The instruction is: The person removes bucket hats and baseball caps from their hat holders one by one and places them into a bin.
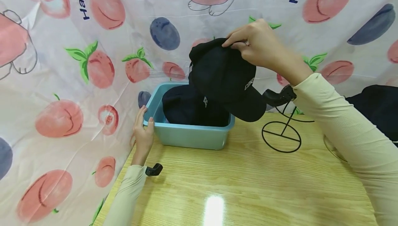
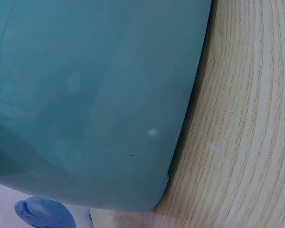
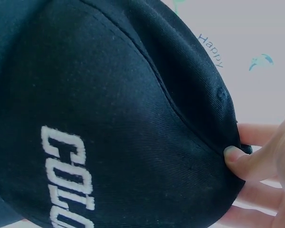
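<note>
A black baseball cap [image 1: 224, 70] with white lettering hangs over a light blue plastic basin [image 1: 189, 136], its brim toward the lower right. My right hand [image 1: 256, 44] pinches the cap's crown near the top; in the right wrist view, the thumb [image 3: 237, 156] presses the dark cloth. Inside the basin lies another dark cap [image 1: 180, 105], partly covered by the raised one. My left hand [image 1: 144, 134] holds the basin's near left corner, thumb at the front rim and fingers along the left side. The left wrist view shows mostly the basin's outer wall [image 2: 95, 104].
A black wire stand [image 1: 282, 136] with a round base stands right of the basin. Farther right is a black cloth item [image 1: 377, 105], partly behind my right sleeve. Fruit-printed cloth [image 1: 102, 46] hangs behind and left of the wooden table [image 1: 248, 184].
</note>
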The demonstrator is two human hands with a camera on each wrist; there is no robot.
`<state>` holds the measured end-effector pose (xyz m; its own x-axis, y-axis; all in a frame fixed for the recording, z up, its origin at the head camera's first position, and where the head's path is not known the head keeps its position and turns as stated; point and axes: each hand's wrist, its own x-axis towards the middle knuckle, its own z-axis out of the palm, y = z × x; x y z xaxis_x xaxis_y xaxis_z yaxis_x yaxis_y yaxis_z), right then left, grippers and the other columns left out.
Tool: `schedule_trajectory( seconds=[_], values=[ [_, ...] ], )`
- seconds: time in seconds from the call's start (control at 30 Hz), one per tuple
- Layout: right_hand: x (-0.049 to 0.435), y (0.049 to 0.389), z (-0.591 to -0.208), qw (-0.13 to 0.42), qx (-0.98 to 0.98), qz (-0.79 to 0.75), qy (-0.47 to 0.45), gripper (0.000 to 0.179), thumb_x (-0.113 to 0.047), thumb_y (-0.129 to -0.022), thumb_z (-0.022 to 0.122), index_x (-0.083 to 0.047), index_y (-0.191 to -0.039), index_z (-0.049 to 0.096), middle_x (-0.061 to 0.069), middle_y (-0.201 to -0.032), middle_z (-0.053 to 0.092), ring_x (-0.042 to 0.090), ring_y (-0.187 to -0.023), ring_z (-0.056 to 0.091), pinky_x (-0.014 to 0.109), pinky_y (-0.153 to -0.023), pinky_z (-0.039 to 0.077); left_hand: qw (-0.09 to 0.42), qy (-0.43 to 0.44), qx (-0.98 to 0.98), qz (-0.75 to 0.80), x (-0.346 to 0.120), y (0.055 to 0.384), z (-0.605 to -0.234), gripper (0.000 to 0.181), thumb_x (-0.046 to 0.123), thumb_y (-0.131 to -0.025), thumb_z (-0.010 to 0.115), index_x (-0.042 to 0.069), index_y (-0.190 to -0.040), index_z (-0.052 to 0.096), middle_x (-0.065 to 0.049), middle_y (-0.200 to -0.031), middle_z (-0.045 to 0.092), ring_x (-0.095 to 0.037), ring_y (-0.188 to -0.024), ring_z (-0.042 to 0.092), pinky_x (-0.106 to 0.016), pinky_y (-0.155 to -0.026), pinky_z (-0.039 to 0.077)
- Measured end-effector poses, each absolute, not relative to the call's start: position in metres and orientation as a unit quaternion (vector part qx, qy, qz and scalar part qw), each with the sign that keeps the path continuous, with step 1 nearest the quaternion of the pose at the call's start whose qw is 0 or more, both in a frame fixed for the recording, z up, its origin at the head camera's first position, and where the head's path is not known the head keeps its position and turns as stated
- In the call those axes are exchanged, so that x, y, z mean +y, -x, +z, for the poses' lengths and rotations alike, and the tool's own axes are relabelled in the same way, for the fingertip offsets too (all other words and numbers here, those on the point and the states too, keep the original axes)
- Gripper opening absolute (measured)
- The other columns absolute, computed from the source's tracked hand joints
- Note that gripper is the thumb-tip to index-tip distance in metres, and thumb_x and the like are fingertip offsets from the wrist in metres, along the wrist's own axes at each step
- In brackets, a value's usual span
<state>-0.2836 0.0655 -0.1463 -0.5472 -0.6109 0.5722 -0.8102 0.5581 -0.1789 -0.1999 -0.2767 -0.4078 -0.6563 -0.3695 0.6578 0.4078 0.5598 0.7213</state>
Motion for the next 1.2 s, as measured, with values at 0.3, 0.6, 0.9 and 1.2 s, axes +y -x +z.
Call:
schedule_trajectory(
  seconds=[0.3, 0.6, 0.9, 1.2],
  values=[
    [0.044, 0.297, -0.155, 0.236, -0.834, 0.254, -0.429, 0.028, 0.006, -0.088, 0.053, -0.006, -0.101, 0.075, 0.014, -0.108, 0.068, 0.027, -0.106, 0.062, 0.04, -0.086, 0.05, 0.411, 0.01, -0.788, -0.458, -0.29, 0.211, -0.424, 0.044, 0.002, -0.087, 0.053, -0.006, -0.13, 0.051, -0.016, -0.14, 0.046, -0.029, -0.132, 0.038, -0.051, -0.107, 0.027],
    [0.022, 0.308, -0.172, 0.254, -0.816, 0.271, -0.443, 0.026, 0.003, -0.088, 0.055, -0.007, -0.1, 0.076, 0.012, -0.107, 0.069, 0.024, -0.104, 0.063, 0.037, -0.081, 0.052, 0.403, 0.015, -0.791, -0.461, -0.294, 0.211, -0.426, 0.045, 0.011, -0.089, 0.053, 0.001, -0.133, 0.052, -0.011, -0.141, 0.045, -0.023, -0.132, 0.038, -0.049, -0.107, 0.028],
    [-0.002, 0.315, -0.194, 0.252, -0.808, 0.276, -0.455, 0.026, 0.001, -0.089, 0.053, -0.007, -0.102, 0.075, 0.013, -0.111, 0.068, 0.026, -0.107, 0.061, 0.039, -0.086, 0.05, 0.394, 0.003, -0.798, -0.456, -0.294, 0.208, -0.427, 0.045, 0.01, -0.09, 0.053, 0.0, -0.133, 0.051, -0.009, -0.142, 0.045, -0.023, -0.132, 0.038, -0.048, -0.107, 0.03],
    [-0.021, 0.313, -0.212, 0.266, -0.802, 0.244, -0.476, 0.034, 0.005, -0.088, 0.047, -0.009, -0.101, 0.076, 0.01, -0.114, 0.067, 0.027, -0.102, 0.063, 0.036, -0.067, 0.051, 0.381, -0.001, -0.806, -0.453, -0.293, 0.206, -0.426, 0.046, 0.014, -0.091, 0.052, 0.001, -0.135, 0.05, -0.01, -0.144, 0.043, -0.024, -0.132, 0.037, -0.053, -0.105, 0.03]
  ],
)
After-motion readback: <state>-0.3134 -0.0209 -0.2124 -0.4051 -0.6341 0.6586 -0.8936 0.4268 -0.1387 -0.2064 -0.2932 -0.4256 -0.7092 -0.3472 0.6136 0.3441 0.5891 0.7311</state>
